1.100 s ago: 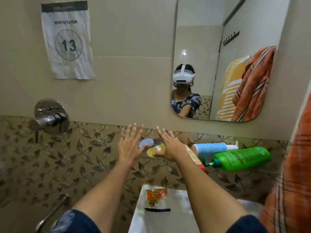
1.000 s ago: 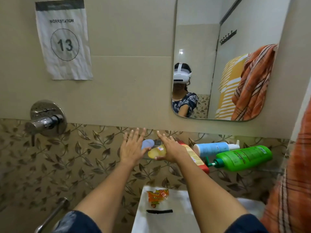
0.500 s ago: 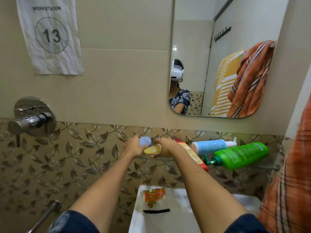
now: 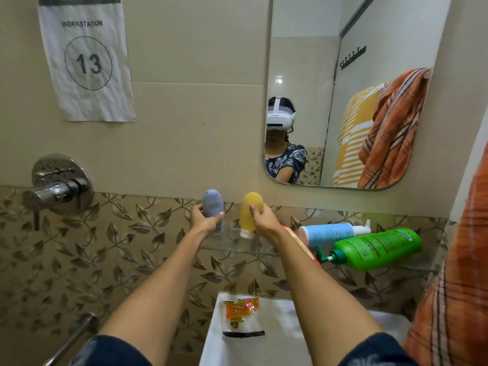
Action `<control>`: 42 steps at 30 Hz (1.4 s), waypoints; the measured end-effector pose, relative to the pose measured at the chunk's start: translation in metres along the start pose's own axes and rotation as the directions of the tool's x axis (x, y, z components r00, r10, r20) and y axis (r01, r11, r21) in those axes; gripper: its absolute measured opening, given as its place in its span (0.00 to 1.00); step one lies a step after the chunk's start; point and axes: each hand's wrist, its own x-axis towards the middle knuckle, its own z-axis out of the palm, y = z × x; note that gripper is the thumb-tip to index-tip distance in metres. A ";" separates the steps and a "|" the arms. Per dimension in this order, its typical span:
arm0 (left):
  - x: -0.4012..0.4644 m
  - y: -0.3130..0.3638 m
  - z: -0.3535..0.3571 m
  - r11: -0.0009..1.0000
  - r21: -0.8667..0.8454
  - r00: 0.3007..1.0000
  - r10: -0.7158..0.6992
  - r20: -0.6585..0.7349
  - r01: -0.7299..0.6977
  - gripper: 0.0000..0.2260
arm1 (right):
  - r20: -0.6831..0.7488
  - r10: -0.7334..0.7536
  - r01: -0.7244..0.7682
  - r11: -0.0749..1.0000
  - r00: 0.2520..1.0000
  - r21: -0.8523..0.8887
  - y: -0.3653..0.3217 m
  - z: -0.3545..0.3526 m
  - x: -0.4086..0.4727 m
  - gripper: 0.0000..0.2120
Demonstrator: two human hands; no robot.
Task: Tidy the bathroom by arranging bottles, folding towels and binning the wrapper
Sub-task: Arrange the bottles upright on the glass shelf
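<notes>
My left hand grips a small grey-blue bottle, held upright over the left end of the glass shelf. A small yellow bottle stands cap-down in my right hand, just above the shelf. On the shelf to the right lie a red and yellow tube, a light blue pump bottle and a large green pump bottle, all on their sides. An orange scrub-pad wrapper rests on the white basin below.
An orange striped towel hangs at the right edge. The mirror reflects it, a yellow striped towel and a person. A chrome tap juts from the wall at left, a metal rail lower left, and a paper sign above.
Both hands went from flat and open at the shelf to closed on the two small bottles, which were lying down and are now lifted upright.
</notes>
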 end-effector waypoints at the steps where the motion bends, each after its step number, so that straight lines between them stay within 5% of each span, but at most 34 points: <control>1: 0.000 -0.003 -0.002 1.000 -0.008 1.000 0.000 0.014 0.000 0.29 | -0.011 0.007 -0.007 1.000 1.000 0.024 0.001 0.001 0.000 0.21; 11: -0.005 -0.018 -0.001 0.999 -0.003 0.981 0.047 0.187 -0.047 0.25 | 0.029 -0.013 0.012 0.999 1.000 0.033 0.016 0.006 0.006 0.21; 23: -0.008 -0.021 0.005 0.995 0.032 0.972 0.089 0.218 -0.098 0.28 | 0.081 -0.001 0.002 1.000 0.997 -0.011 0.024 -0.006 0.003 0.24; 30: -0.024 -0.007 0.010 0.968 0.008 0.968 0.249 -0.039 -0.249 0.40 | -0.002 0.013 -0.013 0.990 1.000 0.140 0.016 -0.020 -0.002 0.35; 35: -0.062 0.012 0.027 0.880 0.110 0.829 0.472 -0.300 -0.461 0.38 | -0.049 -0.025 0.032 0.987 0.998 0.158 -0.004 -0.042 -0.002 0.33; 38: -0.087 0.008 0.038 0.791 0.232 0.779 0.605 -0.165 -0.565 0.37 | -0.089 -0.005 0.019 0.988 0.996 0.156 -0.008 -0.062 -0.008 0.30; 42: -0.107 -0.014 0.053 0.644 0.397 0.756 0.581 0.302 -0.654 0.40 | -0.219 -0.008 -0.008 0.998 0.976 -0.070 0.003 -0.089 -0.017 0.20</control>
